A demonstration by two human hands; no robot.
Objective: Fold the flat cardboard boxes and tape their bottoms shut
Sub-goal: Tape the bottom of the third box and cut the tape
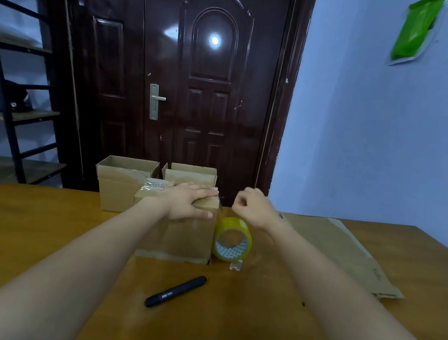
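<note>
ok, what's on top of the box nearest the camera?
The left hand lies flat on the nearest box, fingers straight, over clear tape stuck across the top. The hand hides the seam and where the tape ends.

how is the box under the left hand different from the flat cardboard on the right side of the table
The box under the left hand is folded up and stands as a cube, while the flat cardboard lies unfolded on the table. The box has clear tape across its upturned face; no tape shows on the flat cardboard. The left hand presses on the box; nothing touches the flat cardboard. Both are plain brown cardboard.
</note>
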